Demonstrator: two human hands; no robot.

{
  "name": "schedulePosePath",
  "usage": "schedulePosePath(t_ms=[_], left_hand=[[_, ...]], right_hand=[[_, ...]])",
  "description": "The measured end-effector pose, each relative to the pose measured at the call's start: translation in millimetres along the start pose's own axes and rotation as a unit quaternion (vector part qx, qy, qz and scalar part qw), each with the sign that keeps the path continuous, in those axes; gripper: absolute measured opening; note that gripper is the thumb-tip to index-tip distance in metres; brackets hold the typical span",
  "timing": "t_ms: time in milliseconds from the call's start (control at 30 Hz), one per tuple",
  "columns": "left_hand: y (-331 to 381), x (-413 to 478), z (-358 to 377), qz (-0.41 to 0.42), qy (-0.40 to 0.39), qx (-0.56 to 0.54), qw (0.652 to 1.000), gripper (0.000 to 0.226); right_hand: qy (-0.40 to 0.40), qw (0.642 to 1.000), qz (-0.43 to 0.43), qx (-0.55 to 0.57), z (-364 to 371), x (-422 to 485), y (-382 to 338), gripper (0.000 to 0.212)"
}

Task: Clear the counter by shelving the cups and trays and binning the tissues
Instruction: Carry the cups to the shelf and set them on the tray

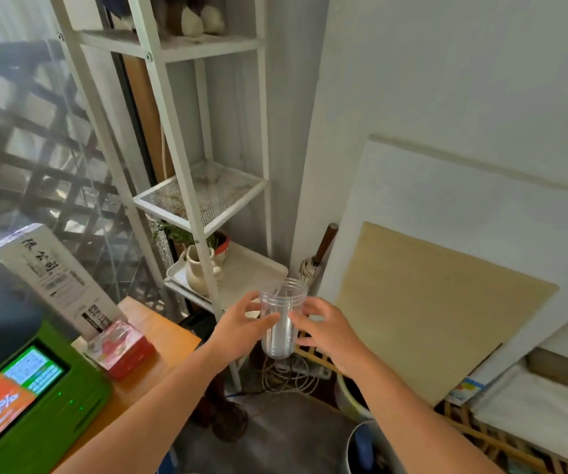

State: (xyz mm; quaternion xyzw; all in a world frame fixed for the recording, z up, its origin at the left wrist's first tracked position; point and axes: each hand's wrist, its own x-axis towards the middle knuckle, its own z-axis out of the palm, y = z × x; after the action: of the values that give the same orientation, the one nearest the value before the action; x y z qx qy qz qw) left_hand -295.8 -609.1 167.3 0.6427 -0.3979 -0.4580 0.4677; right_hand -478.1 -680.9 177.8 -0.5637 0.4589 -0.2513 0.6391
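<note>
A clear plastic cup [281, 319] is held upright in the air in front of the white metal shelf unit [204, 196]. My left hand [241, 325] grips its left side with fingers wrapped around it. My right hand [330, 331] touches its right side with fingers spread. A cream tray [255, 271] lies on the low shelf just behind the cup, with a cream ceramic pot [199, 268] standing on it. The mesh shelf above carries only some dirt. A bin [361, 446] stands on the floor at the lower right.
The wooden counter [163, 340] at the left carries a green-cased screen device [33, 398], a red box [122, 347] and a grey carton [57, 278]. Boards [429, 313] lean on the right wall. Cables and a power strip [296, 371] lie on the floor under the cup.
</note>
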Motion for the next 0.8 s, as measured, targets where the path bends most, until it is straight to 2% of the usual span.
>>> schedulePosePath(t_ms=[133, 267, 500, 733, 800], left_hand=[[-2.9, 29.4, -17.0, -0.018, 0.012, -0.011, 1.0, 0.056], [3.3, 61.2, -30.0, -0.018, 0.029, -0.01, 0.999, 0.041], [32.3, 134.8, -41.5, -0.015, 0.086, 0.005, 0.996, 0.054], [73.0, 218.6, -45.1, 0.013, 0.133, -0.01, 0.991, 0.044], [71.9, 234.3, -41.8, 0.004, 0.145, -0.012, 0.989, 0.052]], right_hand=[[-0.035, 0.999, 0.007, -0.017, 7.2, 38.5, -11.2, 0.038], [-0.051, 0.998, 0.008, -0.042, 10.0, 78.7, -25.9, 0.041], [-0.08, 0.995, 0.001, -0.063, -0.6, 164.5, -69.3, 0.043], [-0.116, 0.992, -0.021, -0.056, -26.1, 254.3, -117.7, 0.054], [-0.127, 0.99, -0.018, -0.059, -32.1, 273.7, -117.3, 0.052]])
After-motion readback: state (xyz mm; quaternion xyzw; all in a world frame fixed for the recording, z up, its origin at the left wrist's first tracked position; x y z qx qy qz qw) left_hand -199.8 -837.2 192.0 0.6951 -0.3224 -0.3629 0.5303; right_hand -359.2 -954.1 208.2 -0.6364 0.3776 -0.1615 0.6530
